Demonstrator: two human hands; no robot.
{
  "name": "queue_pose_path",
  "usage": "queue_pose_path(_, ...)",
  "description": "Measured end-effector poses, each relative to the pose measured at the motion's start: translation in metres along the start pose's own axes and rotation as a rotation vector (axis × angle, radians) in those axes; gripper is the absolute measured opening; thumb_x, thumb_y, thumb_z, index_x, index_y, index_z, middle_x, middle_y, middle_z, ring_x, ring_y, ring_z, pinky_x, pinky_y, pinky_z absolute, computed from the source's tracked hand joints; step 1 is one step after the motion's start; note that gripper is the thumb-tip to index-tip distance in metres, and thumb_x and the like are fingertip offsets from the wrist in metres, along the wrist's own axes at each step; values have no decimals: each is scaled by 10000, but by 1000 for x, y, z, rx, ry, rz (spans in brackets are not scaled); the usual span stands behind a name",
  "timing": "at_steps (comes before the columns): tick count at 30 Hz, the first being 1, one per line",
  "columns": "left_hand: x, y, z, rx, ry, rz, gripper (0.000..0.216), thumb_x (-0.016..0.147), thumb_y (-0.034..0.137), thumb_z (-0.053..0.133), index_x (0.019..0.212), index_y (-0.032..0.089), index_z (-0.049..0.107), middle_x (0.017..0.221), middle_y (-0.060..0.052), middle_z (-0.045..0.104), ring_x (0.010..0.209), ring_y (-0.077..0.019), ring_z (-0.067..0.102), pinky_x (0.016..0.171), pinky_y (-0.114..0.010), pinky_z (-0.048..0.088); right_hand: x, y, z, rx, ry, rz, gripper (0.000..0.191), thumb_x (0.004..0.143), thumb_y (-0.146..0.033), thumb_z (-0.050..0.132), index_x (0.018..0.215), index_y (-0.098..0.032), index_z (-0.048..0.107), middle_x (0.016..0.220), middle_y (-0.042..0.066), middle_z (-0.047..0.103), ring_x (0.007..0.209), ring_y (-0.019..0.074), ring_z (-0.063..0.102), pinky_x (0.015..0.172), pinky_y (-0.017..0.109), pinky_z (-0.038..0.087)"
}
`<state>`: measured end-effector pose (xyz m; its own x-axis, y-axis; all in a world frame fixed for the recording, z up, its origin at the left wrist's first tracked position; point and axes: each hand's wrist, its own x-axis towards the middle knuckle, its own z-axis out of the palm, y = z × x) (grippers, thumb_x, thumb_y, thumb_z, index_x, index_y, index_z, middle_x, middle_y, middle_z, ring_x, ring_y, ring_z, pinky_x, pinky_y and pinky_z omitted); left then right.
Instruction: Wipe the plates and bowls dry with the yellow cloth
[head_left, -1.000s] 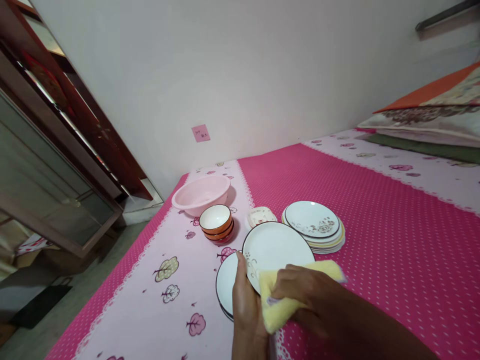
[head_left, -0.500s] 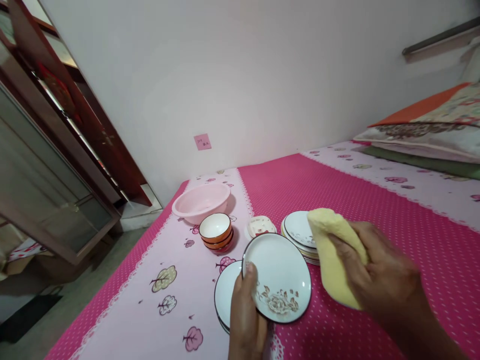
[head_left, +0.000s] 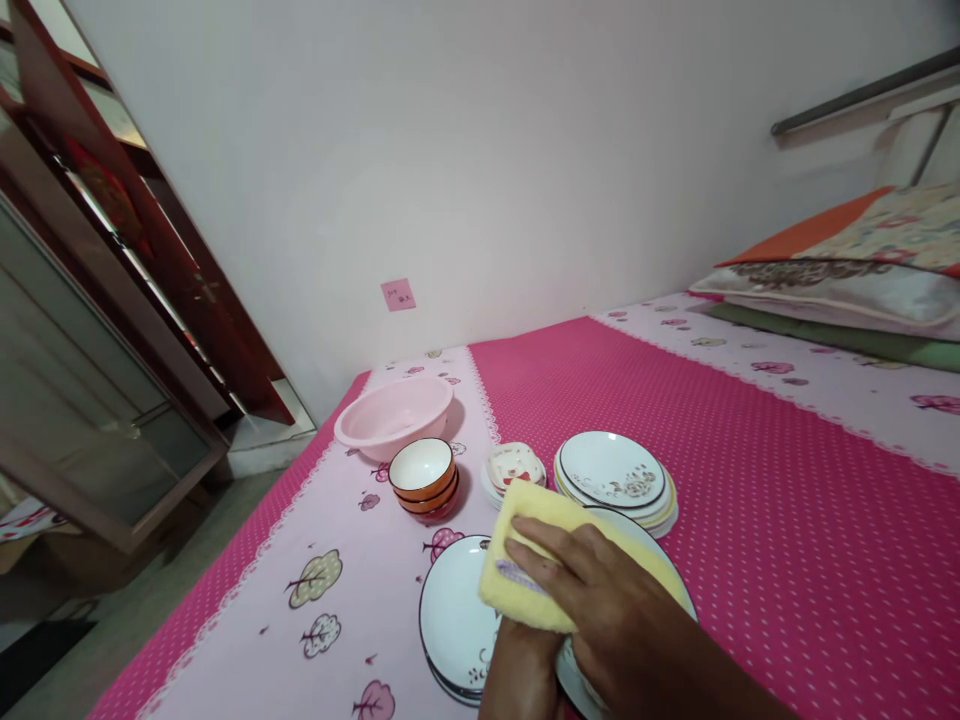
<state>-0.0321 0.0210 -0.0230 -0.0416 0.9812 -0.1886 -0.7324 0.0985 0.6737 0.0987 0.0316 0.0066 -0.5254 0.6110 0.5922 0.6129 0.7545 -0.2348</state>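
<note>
My right hand presses a folded yellow cloth onto a white plate with a dark rim. My left hand grips that plate at its left side; cloth and right hand cover its fingers and much of the plate. Just left of the hands lies a small stack of similar flowered plates. Beyond the held plate stands a taller plate stack, topped by a flowered, dark-rimmed plate. Small white dishes with a red print are piled beside it.
Orange bowls are stacked in front of a pink basin at the left. Everything rests on a pink patterned bed cover. Pillows lie at the right, a white wall behind. A door stands at the far left.
My right hand has brought the cloth leftward from beside the plate onto its face. The held plate has shifted right and lower. The view has turned slightly.
</note>
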Motion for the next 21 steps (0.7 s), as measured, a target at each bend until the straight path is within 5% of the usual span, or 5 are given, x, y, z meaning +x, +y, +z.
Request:
queue_pose_path(5, 3, -9, 4, 46, -36, -46, 518, 642, 75, 723, 1153, 156, 757, 1101, -156, 778, 1221, -388, 658, 1096, -502, 477, 2, 12, 12, -141, 100, 54, 817, 733, 28, 436, 1508, -228, 473, 1506, 72, 594, 1259, 294, 604, 1042, 547, 545)
queue_pose_path(9, 3, -13, 3, 140, -52, -121, 570, 610, 146, 730, 1180, 135, 737, 1017, -120, 786, 1081, -360, 714, 1000, -471, 535, 3, 33, 0, -230, 195, 158, 649, 779, -60, 468, 1420, -136, 533, 1361, 135, 673, 1203, 322, 617, 1015, 522, 538)
queue_pose_path(16, 0, -3, -1, 110, 144, -75, 654, 617, 227, 779, 1250, 107, 666, 919, -128, 798, 1014, -383, 742, 916, -490, 567, 6, 54, -28, -96, -23, 612, 330, 862, -237, 453, 1137, -188, 629, 1044, 124, 726, 923, 301, 692, 762, 407, 514)
queue_pose_path(21, 0, 12, 10, 33, 307, 64, 688, 714, 210, 744, 1371, 108, 563, 880, -130, 798, 930, -362, 773, 859, -485, 600, 9, 56, -26, 206, -74, 739, 300, 894, -342, 439, 1076, -217, 641, 939, 82, 746, 799, 261, 699, 705, 356, 486)
